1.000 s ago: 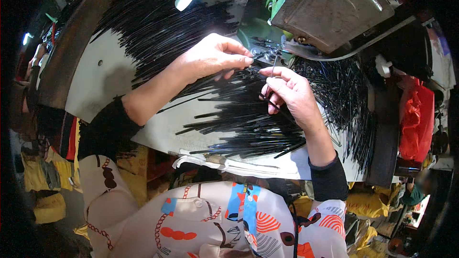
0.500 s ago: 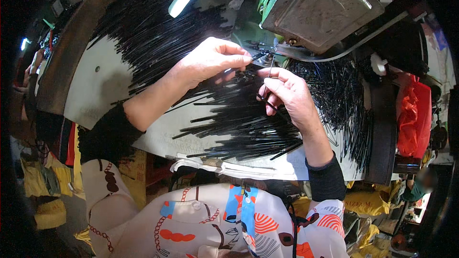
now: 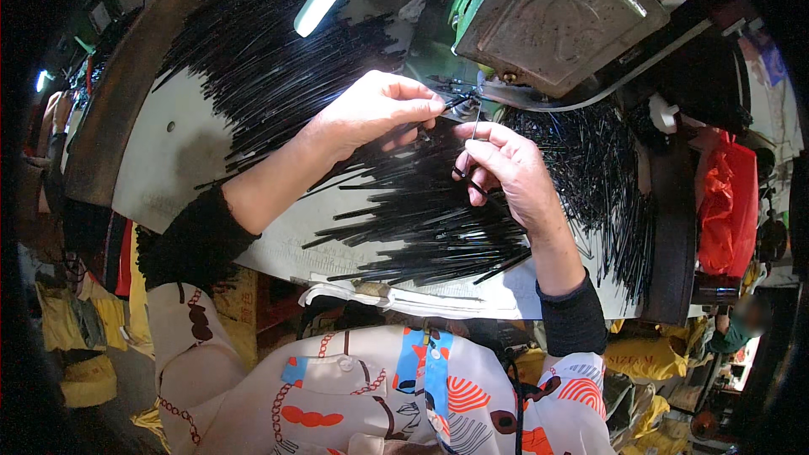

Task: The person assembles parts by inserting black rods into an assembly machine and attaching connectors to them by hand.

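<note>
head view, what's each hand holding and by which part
Left hand: a thin black strip, pinched at fingertips, exact spot hidden. Right hand: what look like scissors, held by the black handle loops.

Yellow bag [image 3: 649,362] at lower right is showing a line of capital lettering. Yellow sack [image 3: 243,312], left of centre, is bearing a few characters. Yellow bundle [image 3: 87,382] at far lower left is carrying faint marks, unreadable. White sheet [image 3: 324,266] is showing fine print, too small for reading.
</note>
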{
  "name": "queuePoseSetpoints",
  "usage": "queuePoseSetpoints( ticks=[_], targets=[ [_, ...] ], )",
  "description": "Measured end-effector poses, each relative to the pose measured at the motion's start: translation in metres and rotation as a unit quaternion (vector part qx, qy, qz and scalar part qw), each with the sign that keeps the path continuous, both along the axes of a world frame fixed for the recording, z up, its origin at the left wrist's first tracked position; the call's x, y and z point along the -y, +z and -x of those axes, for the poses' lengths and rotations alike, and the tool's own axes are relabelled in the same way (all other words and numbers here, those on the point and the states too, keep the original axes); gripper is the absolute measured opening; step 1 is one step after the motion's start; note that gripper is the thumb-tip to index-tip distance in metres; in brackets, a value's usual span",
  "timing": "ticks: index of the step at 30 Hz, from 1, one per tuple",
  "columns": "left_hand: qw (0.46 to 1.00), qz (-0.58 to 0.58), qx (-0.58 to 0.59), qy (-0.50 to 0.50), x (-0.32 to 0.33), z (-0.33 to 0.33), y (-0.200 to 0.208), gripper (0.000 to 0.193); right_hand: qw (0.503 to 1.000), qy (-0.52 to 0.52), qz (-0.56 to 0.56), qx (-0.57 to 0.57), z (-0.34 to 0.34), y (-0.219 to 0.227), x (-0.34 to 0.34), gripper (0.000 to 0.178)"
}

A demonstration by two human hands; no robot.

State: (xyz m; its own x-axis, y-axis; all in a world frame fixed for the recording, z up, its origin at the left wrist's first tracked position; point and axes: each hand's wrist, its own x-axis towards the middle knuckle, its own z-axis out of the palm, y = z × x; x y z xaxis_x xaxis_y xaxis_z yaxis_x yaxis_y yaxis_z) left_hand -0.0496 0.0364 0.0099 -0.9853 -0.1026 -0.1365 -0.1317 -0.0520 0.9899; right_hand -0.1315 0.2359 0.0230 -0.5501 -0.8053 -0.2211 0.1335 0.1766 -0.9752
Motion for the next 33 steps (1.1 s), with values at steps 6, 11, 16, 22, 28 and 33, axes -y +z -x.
queuePoseSetpoints(
  ticks=[6,11,16,22,28,33],
  targets=[
    [1.000,0.007,0.000,-0.006,0.000,-0.001,0.001,0.024,1.000,0.006,-0.004,-0.004,-0.002,0.003,0.001,0.029],
    [1.000,0.026,-0.014,0.000,0.000,-0.001,-0.001,0.025,1.000,0.013,-0.015,-0.013,0.000,0.002,0.001,0.029],
    [0.998,0.067,-0.016,-0.010,0.003,0.001,0.000,0.024,0.999,0.010,-0.027,-0.021,0.002,0.001,0.000,0.030],
    [0.998,0.042,0.032,-0.044,0.003,-0.001,0.014,0.028,1.000,0.011,-0.001,0.030,0.001,0.002,0.001,0.031],
    [0.996,0.074,0.029,-0.043,0.002,0.001,0.015,0.031,0.999,0.000,0.000,0.045,-0.001,0.003,0.000,0.031],
    [0.997,0.055,0.016,-0.042,0.000,-0.001,0.014,0.031,0.996,0.066,-0.001,0.061,-0.003,0.007,-0.003,0.033]
  ],
)
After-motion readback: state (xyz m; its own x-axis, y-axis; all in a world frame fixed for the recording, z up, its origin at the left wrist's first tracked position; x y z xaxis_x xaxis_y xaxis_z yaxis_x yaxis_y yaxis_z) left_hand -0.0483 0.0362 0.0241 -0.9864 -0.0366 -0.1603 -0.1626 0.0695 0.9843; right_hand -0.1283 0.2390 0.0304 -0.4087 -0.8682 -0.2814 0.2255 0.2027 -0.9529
